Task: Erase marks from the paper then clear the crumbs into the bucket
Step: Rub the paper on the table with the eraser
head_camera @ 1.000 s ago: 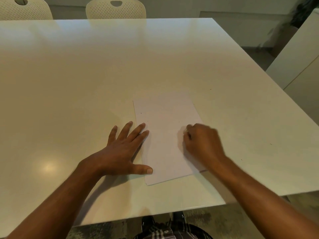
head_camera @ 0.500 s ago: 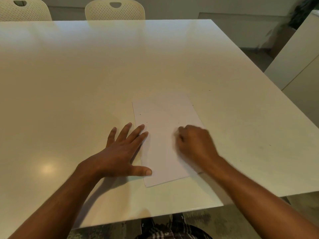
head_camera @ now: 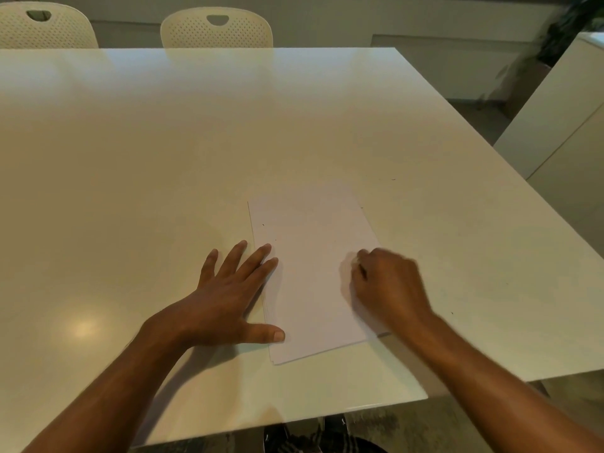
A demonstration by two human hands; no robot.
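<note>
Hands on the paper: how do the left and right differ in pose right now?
The left hand lies flat with fingers spread, only its fingertips and thumb on the paper's left edge; the right hand is curled into a fist over its right side. What the fist holds is hidden. Both rest on the table.

Your paper (head_camera: 313,273) lies on the table (head_camera: 163,158) near its front edge; two chairs (head_camera: 215,29) stand behind the table.
</note>
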